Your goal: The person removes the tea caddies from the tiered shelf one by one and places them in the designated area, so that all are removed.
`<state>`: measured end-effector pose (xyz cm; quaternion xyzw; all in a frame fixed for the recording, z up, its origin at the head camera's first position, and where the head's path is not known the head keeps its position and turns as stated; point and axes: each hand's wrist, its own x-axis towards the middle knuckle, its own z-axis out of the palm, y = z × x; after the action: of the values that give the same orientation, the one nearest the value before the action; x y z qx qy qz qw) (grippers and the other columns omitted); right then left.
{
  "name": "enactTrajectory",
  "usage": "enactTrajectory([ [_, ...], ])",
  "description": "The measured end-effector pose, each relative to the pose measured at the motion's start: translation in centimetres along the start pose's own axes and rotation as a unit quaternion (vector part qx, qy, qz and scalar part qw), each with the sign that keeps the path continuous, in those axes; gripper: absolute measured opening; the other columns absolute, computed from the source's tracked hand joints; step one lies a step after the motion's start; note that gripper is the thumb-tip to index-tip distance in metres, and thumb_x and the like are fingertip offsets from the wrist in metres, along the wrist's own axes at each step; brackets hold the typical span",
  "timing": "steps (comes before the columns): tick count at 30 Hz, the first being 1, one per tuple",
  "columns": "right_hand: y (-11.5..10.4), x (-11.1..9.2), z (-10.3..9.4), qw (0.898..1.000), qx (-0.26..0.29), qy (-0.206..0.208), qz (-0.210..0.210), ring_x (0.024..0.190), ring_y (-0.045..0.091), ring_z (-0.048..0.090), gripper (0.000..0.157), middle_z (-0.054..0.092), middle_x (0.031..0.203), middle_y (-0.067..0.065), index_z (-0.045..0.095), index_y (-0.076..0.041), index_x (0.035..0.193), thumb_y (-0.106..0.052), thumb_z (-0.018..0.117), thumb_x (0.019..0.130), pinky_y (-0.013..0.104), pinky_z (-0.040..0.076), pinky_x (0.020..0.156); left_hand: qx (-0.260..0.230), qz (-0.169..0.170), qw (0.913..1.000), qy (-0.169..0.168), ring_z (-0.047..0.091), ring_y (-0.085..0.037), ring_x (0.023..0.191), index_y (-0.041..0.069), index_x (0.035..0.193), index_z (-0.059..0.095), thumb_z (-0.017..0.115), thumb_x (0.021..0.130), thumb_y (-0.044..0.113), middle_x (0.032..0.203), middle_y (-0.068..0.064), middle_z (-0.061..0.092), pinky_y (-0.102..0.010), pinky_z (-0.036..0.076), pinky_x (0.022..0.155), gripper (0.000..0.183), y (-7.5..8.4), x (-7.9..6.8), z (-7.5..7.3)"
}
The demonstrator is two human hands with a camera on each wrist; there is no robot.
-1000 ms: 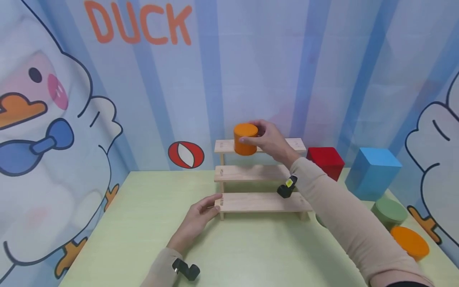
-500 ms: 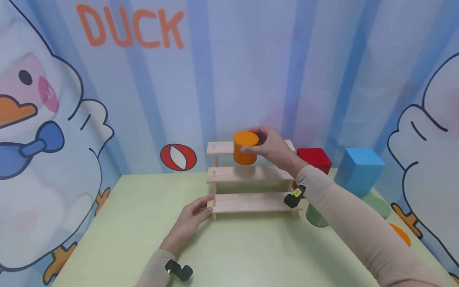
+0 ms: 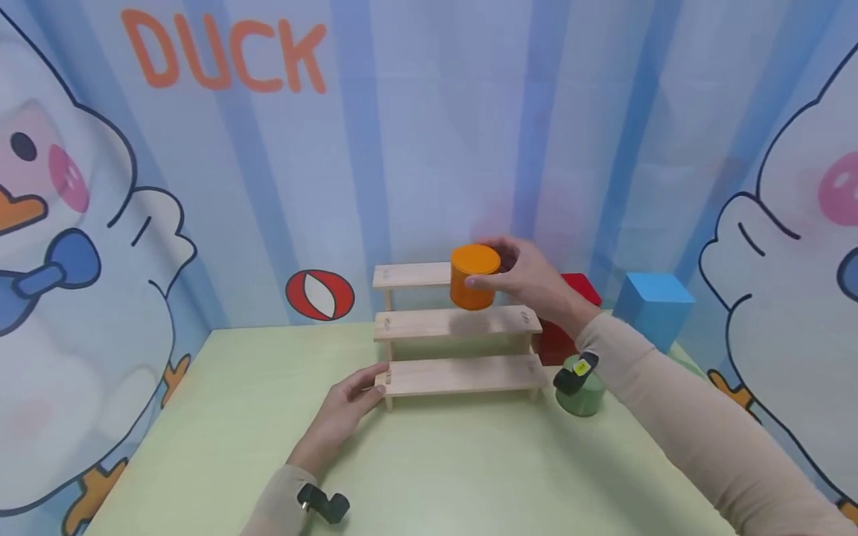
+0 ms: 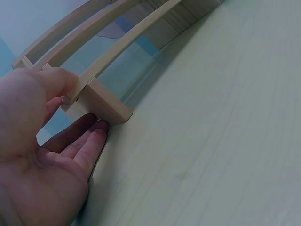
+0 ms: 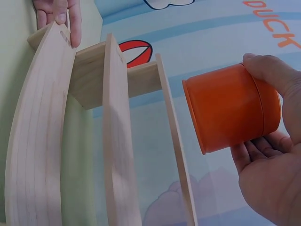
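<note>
My right hand (image 3: 532, 279) holds an orange round canister (image 3: 474, 277) by its side, thumb in front and fingers behind. It hangs in the air by the top tier of a three-tier wooden shelf (image 3: 462, 376). In the right wrist view, a gap separates the canister (image 5: 225, 110) from the top board (image 5: 174, 127). At the shelf's left end, my left hand (image 3: 338, 413) grips the bottom board. The left wrist view has its thumb at the board's edge and its fingers (image 4: 91, 146) against the leg (image 4: 106, 101).
A red box (image 3: 559, 339), partly behind my right wrist, stands right of the shelf. Nearer is a green round canister (image 3: 582, 394), partly covered by the wrist camera. Further right is a blue box (image 3: 655, 309). A duck-printed curtain (image 3: 436, 134) backs the pale green table (image 3: 429, 476).
The orange canister has moved right along the shelf and slightly lower in my right hand. My left hand keeps its place on the shelf. The head view has shifted a little to the right.
</note>
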<state>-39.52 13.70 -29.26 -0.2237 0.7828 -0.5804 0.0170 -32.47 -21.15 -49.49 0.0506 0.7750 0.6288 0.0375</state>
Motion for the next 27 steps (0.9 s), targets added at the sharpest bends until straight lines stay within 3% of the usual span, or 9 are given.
enactTrajectory([
  [6,-0.2,-2.6,-2.2,1.000,-0.024,0.015,0.009,0.130,0.029,0.068,0.068,0.068,0.147,0.011,0.057,-0.010,0.154,-0.025,0.091,0.097,0.029,0.061,0.105,0.001,0.001,1.0000,-0.001,0.062,-0.030,0.145,0.027,0.158,0.064,0.071,0.112,0.026,0.157,-0.009,0.063,-0.052,0.048,0.125,0.047,0.0,0.0,-0.1],
  [13,-0.3,-6.4,-5.2,0.996,-0.072,0.036,0.047,0.135,0.031,0.064,0.079,0.063,0.153,0.011,0.052,-0.011,0.159,-0.037,0.092,0.096,0.023,0.062,0.100,0.001,-0.001,1.0000,-0.003,0.060,-0.031,0.146,0.026,0.159,0.063,0.070,0.113,0.025,0.158,-0.011,0.062,-0.052,0.048,0.125,0.047,0.2,0.0,0.0],
  [21,-0.1,-10.0,-8.0,0.993,-0.096,0.053,0.040,0.132,0.028,0.063,0.072,0.060,0.155,0.014,0.048,-0.009,0.161,-0.031,0.084,0.103,0.019,0.059,0.099,-0.001,-0.011,0.9999,-0.010,0.058,-0.032,0.150,0.028,0.160,0.062,0.071,0.112,0.029,0.161,-0.010,0.059,-0.053,0.045,0.127,0.049,0.3,-0.2,-0.1],
  [27,0.5,-13.0,-9.6,0.986,-0.134,0.070,0.071,0.137,0.033,0.060,0.073,0.059,0.157,0.015,0.047,-0.010,0.163,-0.034,0.083,0.104,0.014,0.058,0.095,-0.010,-0.010,0.9997,-0.019,0.059,-0.030,0.148,0.027,0.161,0.061,0.071,0.112,0.026,0.160,-0.011,0.059,-0.048,0.046,0.126,0.050,0.2,0.0,-0.1],
])
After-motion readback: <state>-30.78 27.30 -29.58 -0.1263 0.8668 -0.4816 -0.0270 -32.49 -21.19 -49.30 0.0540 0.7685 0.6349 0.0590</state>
